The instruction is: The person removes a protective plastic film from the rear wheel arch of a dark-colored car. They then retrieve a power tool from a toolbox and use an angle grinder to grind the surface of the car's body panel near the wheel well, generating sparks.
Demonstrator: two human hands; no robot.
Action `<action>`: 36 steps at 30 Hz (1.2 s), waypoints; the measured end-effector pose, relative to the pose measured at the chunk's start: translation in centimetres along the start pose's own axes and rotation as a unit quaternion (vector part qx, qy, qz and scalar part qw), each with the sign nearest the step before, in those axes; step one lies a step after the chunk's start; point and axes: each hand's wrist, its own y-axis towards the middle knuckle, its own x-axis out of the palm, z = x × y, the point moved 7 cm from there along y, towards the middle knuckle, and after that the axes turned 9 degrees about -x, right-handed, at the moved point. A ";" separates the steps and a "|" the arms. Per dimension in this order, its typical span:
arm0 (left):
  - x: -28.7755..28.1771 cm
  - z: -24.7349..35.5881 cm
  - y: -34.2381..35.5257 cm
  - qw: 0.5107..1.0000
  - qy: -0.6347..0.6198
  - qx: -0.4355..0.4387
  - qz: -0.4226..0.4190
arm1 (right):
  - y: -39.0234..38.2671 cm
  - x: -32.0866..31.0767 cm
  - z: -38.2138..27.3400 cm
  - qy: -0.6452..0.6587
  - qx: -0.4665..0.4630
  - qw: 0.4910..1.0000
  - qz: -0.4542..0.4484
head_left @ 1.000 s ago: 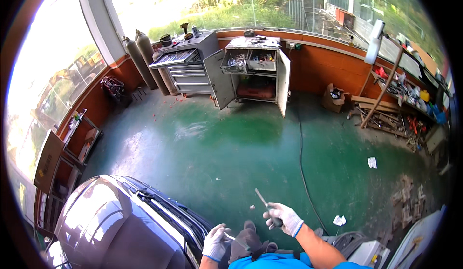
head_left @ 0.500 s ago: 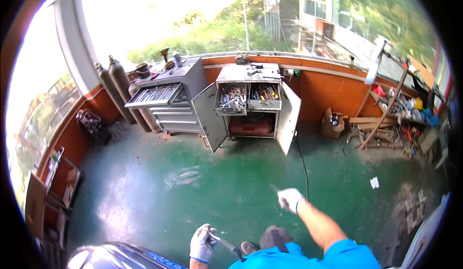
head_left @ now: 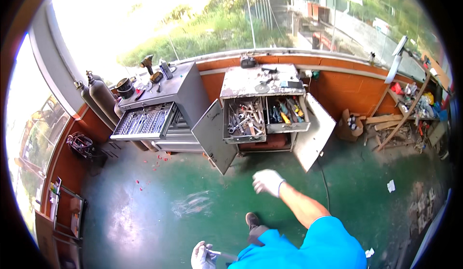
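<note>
My left hand [head_left: 201, 257], in a white work glove, is low in the view with its fingers closed round a slim silver metal tool [head_left: 223, 255]; the tool's exact kind does not show. My right hand [head_left: 268, 182], also gloved, reaches forward over the green floor with fingers curled downward. Whatever it may hold is hidden. Ahead of that hand stands a worn white cabinet [head_left: 258, 91] with both doors swung out. Its left drawer [head_left: 245, 119] is full of wrenches and other metal tools. Pliers and yellow-handled tools lie in the right drawer [head_left: 287, 113].
Left of the cabinet, a grey tool chest [head_left: 179, 91] has its top drawer [head_left: 143, 121] pulled out, with rows of wrenches. The cabinet doors [head_left: 215, 136] jut into the floor space. Gas cylinders [head_left: 102, 93] stand far left; scrap wood [head_left: 386, 122] lies right. A black cable [head_left: 325, 187] crosses the floor.
I have come nearer the cabinet and chest, which look larger. My right hand has moved forward and left; the thin thing jutting from it earlier no longer shows. My left hand keeps its tool.
</note>
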 end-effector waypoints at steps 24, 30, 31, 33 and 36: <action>16.4 21.0 29.7 0.770 0.552 0.194 -0.254 | 18.7 22.0 -0.7 -0.297 0.231 0.906 -0.195; 17.4 31.0 40.3 0.722 0.530 0.285 -0.341 | 28.9 28.5 -3.3 -0.320 0.154 0.929 -0.105; 17.3 32.4 41.2 0.718 0.534 0.271 -0.356 | 30.2 28.7 -2.5 -0.291 0.125 0.940 -0.125; 16.7 35.1 43.6 0.704 0.532 0.297 -0.365 | 32.5 31.2 -2.7 -0.289 0.091 0.950 -0.081; 16.8 40.0 46.9 0.679 0.534 0.360 -0.352 | 36.1 34.8 -4.8 -0.276 0.035 0.960 -0.032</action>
